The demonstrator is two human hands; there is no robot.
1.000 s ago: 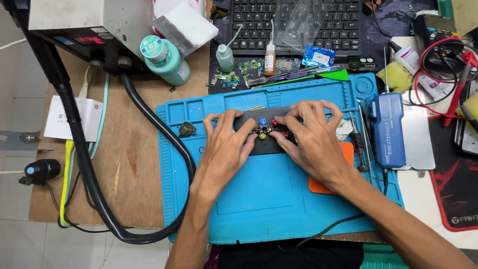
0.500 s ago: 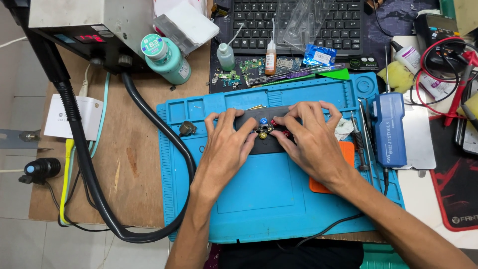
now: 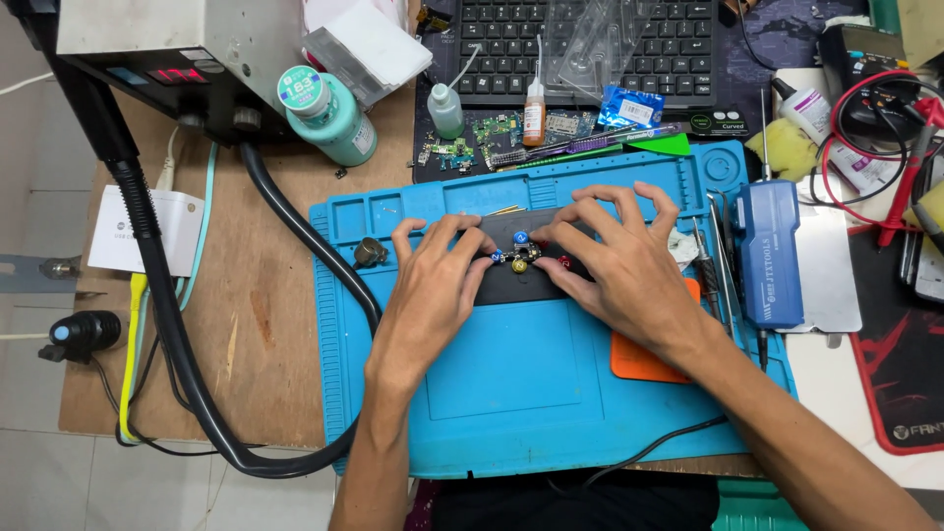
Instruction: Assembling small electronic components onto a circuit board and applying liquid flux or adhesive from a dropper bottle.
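A worn wooden desktop (image 3: 246, 334) filled the view, scuffed and bare-grained. Pale floor tiles (image 3: 39, 472) showed off its left edge. Light fell bright and even.

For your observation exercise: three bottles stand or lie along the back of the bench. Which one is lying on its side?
The large teal bottle beside the grey machine is tipped over. The small clear dropper bottle and the slim amber-filled bottle both appear to stand upright.

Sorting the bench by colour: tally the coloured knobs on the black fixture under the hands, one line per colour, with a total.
On the black fixture between the left hand and right hand:
Blue knobs: 2
Yellow knob: 1
Red knob: 1
Total visible: 4. The hands cover part of the fixture, so more may be hidden.
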